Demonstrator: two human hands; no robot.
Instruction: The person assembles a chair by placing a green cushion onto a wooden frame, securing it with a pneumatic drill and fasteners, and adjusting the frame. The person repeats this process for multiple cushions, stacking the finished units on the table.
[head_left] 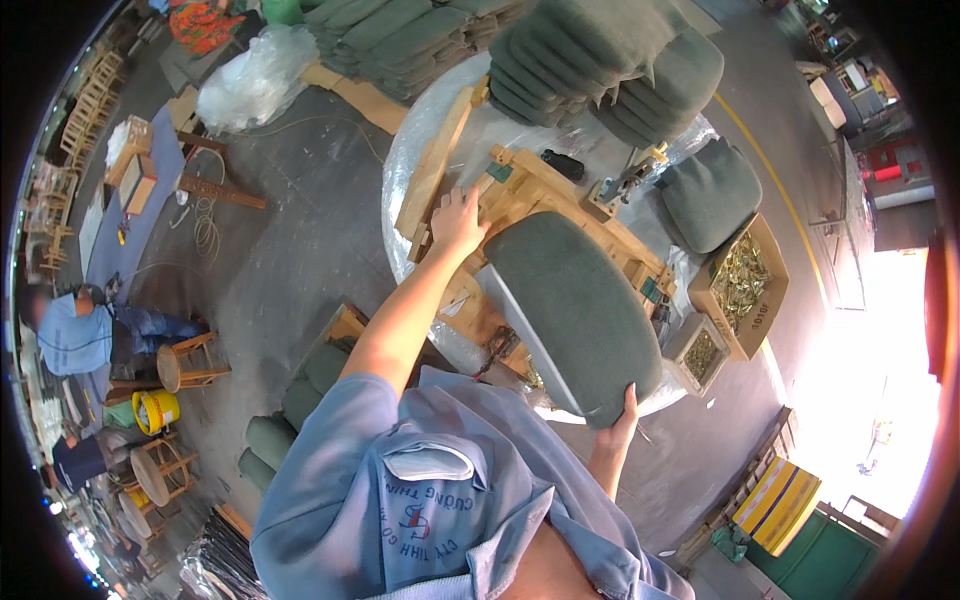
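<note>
A grey-green upholstered seat cushion (570, 300) is tilted in front of me, with a pale strip of its underside showing along the near left edge. My right hand (618, 425) grips its lower right corner, thumb on the fabric and the other fingers mostly hidden. Beyond the cushion's far left end, my left hand (458, 222) rests by the wooden jig (520, 195), fingers stretched out and nothing visible in them. Part of the jig is covered by the cushion. A metal toggle clamp (628, 185) stands on the jig's far side, near a black object (563, 165).
Stacked cushions (580, 60) fill the table's far side, and another cushion (710, 195) lies at right. A cardboard box (745, 285) and a smaller box (697, 355) hold brass-coloured hardware. A person (75, 335) sits at far left near a stool (190, 362).
</note>
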